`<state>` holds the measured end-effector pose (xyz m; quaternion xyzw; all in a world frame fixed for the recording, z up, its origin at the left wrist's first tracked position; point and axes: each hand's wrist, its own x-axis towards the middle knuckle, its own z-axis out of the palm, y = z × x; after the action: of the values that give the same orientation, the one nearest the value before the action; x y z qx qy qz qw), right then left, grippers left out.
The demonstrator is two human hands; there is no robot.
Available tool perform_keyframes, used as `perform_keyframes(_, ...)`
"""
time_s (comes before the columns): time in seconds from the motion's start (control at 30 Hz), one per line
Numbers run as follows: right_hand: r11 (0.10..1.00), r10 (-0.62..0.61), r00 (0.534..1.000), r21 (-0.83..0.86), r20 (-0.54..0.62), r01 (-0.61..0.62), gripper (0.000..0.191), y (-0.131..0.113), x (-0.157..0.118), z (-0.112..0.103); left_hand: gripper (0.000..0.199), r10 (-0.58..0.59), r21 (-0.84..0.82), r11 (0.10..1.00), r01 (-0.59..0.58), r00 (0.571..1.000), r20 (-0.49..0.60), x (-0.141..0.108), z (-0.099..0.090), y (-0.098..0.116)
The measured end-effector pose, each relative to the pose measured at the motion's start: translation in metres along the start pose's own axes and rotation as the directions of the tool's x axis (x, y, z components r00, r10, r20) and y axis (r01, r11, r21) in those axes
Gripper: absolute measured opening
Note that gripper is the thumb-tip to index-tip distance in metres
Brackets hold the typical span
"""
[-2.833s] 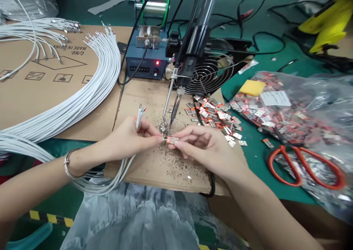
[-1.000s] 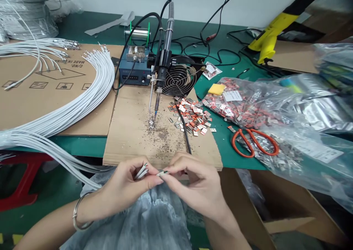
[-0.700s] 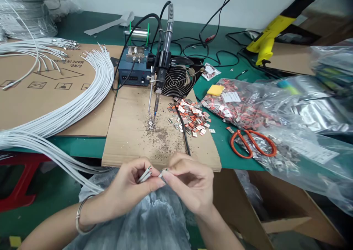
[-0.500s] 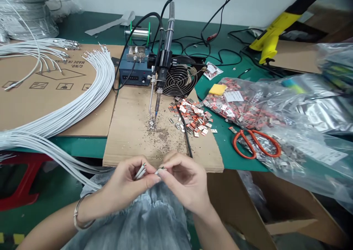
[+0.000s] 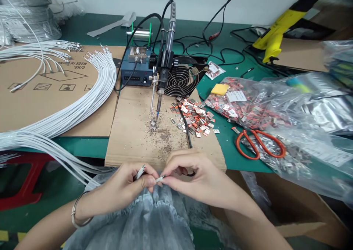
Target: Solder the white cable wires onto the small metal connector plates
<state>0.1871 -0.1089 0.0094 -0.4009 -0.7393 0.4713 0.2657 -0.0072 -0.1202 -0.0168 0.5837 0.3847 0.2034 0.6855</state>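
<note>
Several white cables run into my left hand (image 5: 136, 180), which is closed around them near the front edge of the cardboard mat (image 5: 132, 147). Short cable ends (image 5: 140, 172) with dark green tips poke out above its fingers. One white cable end (image 5: 160, 178) is pinched between its thumb and forefinger. My right hand (image 5: 190, 174) pinches the tip of that same cable end with thumb and forefinger. Beyond both hands a soldering iron (image 5: 163, 77) points down in its stand, over a small heap of solder bits (image 5: 153, 124). Loose USB plugs (image 5: 196, 117) lie to its right.
A thick bundle of white cables (image 5: 96, 92) curves over the cardboard at left. A blue soldering station (image 5: 135, 73), a solder spool (image 5: 140, 34) and a black fan (image 5: 182, 80) stand behind. Red-handled scissors (image 5: 259, 144) and plastic bags of plugs (image 5: 234, 103) lie at right.
My right hand has turned flatter, its wrist and forearm swinging out to the right, still pinching at the cable tip. My left hand has barely moved. The view has shifted slightly.
</note>
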Motion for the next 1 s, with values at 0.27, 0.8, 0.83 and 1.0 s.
perform_keyframes(0.27,0.780,-0.118,0.957,0.571,-0.266,0.255,0.012,0.023,0.008,0.033,0.034,-0.003,-0.268,0.963,0.019,0.998,0.061,0.005,0.003,-0.001)
perform_keyframes(0.8,0.957,0.004,0.969,0.281,-0.249,0.069,0.010,0.018,-0.007,0.022,0.025,-0.036,0.133,0.990,0.044,0.997,-0.063,-0.002,0.002,0.016)
perform_keyframes(0.83,0.933,0.025,0.980,0.356,-0.198,0.048,0.014,0.020,-0.006,0.024,0.026,-0.051,0.140,0.989,0.055,0.998,-0.035,-0.003,0.002,0.016)
perform_keyframes(1.0,0.762,0.157,0.985,0.643,-0.077,-0.071,0.029,0.022,-0.004,0.036,0.026,-0.131,0.096,0.987,0.127,0.991,0.034,-0.003,-0.002,0.014)
